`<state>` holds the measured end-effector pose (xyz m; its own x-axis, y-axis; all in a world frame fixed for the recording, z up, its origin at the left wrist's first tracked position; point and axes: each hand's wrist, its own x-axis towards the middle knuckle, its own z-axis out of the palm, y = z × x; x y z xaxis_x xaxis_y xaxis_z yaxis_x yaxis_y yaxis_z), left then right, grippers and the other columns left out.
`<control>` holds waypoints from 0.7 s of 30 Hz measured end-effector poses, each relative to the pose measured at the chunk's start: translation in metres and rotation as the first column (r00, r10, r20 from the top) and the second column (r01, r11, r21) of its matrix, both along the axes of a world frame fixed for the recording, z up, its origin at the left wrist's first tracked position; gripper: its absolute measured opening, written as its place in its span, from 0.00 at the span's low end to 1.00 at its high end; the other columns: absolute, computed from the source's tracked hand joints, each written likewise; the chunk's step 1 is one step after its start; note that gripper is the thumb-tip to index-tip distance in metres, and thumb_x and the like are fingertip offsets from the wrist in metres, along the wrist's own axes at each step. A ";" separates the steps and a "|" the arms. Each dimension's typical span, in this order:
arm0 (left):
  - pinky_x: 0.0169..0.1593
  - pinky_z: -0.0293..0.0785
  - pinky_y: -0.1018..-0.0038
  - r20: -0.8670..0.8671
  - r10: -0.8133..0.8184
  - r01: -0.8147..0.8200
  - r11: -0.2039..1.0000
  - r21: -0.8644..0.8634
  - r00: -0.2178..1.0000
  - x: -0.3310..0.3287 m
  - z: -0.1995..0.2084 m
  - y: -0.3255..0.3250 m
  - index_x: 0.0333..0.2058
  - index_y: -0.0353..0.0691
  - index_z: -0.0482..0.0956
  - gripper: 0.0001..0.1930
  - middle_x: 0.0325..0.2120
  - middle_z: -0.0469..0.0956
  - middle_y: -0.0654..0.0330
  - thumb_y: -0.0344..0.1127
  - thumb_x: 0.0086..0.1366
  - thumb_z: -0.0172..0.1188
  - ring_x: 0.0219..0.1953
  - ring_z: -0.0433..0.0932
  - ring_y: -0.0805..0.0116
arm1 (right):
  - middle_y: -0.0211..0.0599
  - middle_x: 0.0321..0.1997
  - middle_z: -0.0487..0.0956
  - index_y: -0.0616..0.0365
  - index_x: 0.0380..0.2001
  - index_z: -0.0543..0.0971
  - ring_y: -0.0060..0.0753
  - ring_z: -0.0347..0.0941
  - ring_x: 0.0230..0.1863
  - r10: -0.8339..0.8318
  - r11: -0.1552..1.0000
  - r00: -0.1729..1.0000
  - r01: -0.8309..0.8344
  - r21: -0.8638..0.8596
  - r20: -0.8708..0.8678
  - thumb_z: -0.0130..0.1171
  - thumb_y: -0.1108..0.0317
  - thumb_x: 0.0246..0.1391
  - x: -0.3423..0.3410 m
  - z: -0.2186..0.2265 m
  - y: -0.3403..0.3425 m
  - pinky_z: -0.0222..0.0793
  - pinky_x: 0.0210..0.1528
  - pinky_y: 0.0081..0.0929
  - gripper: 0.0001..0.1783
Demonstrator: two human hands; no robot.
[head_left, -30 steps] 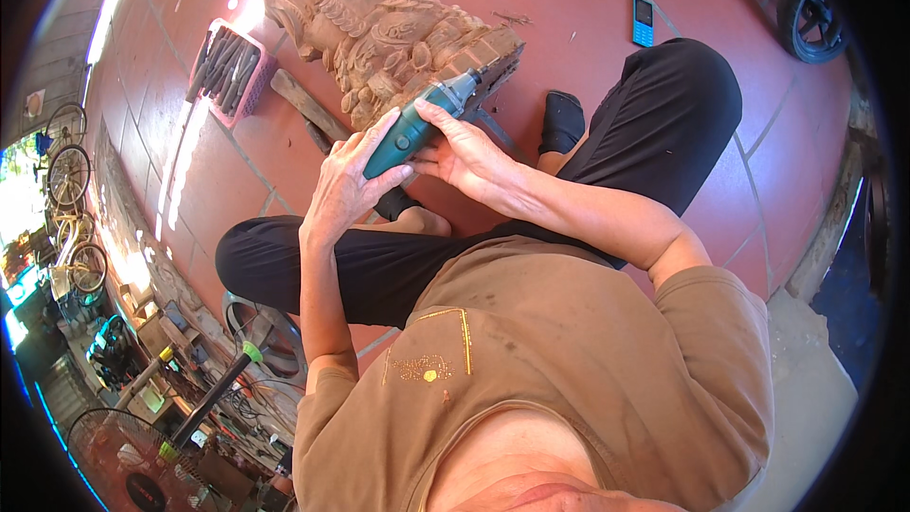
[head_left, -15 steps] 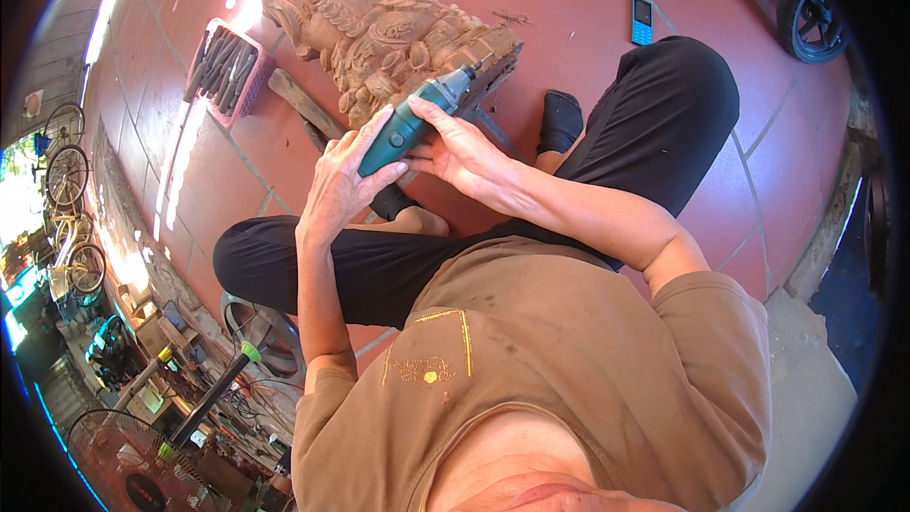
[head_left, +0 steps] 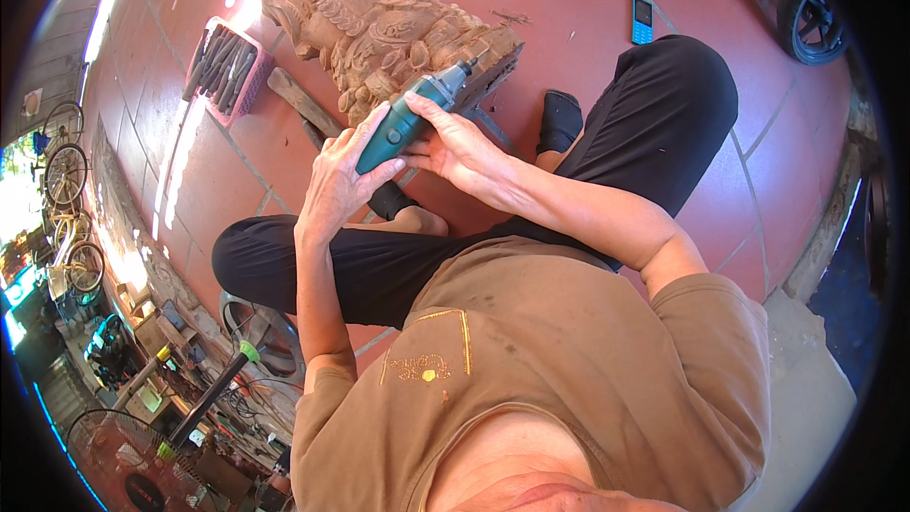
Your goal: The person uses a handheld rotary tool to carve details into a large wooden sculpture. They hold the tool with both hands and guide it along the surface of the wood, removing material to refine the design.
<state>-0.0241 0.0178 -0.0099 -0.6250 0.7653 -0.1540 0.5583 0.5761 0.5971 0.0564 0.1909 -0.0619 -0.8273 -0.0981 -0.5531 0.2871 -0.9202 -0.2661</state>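
Both hands are closed round a green rotary tool (head_left: 396,133) with a grey nose, tilted so its thin bit points up and to the right. My left hand (head_left: 338,175) wraps the rear of its body. My right hand (head_left: 455,144) grips the middle, thumb on top near the grey collar. Just beyond the tool lies a carved brown wooden sculpture (head_left: 365,28), dense with relief. The bit is close to the sculpture's near right end; whether it touches I cannot tell.
A pink basket (head_left: 254,85) of dark carving tools stands left on the red tiled floor. Beside the sculpture lies a wooden mallet-like piece (head_left: 305,104). A mobile phone (head_left: 643,21) lies at the far right, near a wheel (head_left: 811,11). A fan (head_left: 133,460) stands lower left.
Almost nothing differs. The rotary tool and both hands have shifted very slightly down and left, with the same grip.
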 end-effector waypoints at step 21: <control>0.51 0.74 0.59 -0.058 -0.003 0.008 0.997 0.079 0.998 -0.002 -0.007 -0.002 0.68 0.53 0.67 0.38 0.47 0.80 0.49 0.47 0.60 0.70 0.42 0.79 0.47 | 0.41 0.49 0.82 0.56 0.48 0.77 0.45 0.79 0.53 0.014 1.000 1.000 -0.014 0.002 0.001 0.63 0.50 0.63 -0.006 -0.007 -0.001 0.73 0.60 0.51 0.22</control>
